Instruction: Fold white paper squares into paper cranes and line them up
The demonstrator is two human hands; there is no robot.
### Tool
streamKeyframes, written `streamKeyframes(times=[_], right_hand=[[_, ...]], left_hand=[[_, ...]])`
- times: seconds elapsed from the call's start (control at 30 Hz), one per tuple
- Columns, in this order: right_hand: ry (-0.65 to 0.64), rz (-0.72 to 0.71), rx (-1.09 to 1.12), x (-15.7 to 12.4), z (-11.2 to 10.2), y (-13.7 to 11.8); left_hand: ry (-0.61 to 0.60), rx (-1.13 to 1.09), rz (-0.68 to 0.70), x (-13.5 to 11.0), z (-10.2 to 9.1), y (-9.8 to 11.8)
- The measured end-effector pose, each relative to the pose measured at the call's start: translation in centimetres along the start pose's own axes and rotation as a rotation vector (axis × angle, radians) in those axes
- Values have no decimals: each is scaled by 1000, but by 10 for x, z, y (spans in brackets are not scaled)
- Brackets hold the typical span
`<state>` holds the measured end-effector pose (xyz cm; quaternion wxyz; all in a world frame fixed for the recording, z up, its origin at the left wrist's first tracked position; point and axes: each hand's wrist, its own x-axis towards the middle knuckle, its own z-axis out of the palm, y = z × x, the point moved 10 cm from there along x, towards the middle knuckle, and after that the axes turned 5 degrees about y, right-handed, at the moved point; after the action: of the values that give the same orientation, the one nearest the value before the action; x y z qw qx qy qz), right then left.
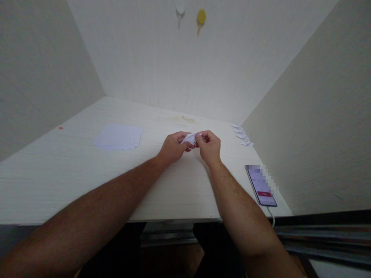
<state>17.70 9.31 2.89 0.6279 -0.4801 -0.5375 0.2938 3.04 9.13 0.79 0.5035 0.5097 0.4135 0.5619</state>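
A small folded piece of white paper (189, 138) is pinched between both hands over the middle of the table. My left hand (174, 147) grips its left end, thumb on the near side and fingers behind. My right hand (210, 146) closes on the right end, its thumb pressed onto the paper. The fingers cover much of the paper, so its full shape is hidden. To the left lies a stack of white paper sheets (119, 136). Several small folded paper pieces (242, 135) with pointed ends stand in a row by the right wall.
A phone (262, 187) with its screen lit lies at the table's right edge, a white cable (271, 216) running from it. Walls enclose the white table (72, 185) at left, back and right. A white hook (180, 7) and a yellow hook (201, 16) are on the back wall.
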Motion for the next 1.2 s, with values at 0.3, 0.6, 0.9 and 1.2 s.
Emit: streamKeyframes(times=[0.3,0.6,0.9,1.2], right_hand=[[-16,8,53,4,-4,-4],[-55,-30,61,4,-1,-7],[-68,-33,-28,1,2,-3],[-61,-210,-145,1,-1,-17]], left_hand=[[-43,-36,-29,-1,2,-1],[28,-201,-134,2,-6,-11],[0,-177,-164,1,-5,-12],[-10,-109,-184,0,-4,-10]])
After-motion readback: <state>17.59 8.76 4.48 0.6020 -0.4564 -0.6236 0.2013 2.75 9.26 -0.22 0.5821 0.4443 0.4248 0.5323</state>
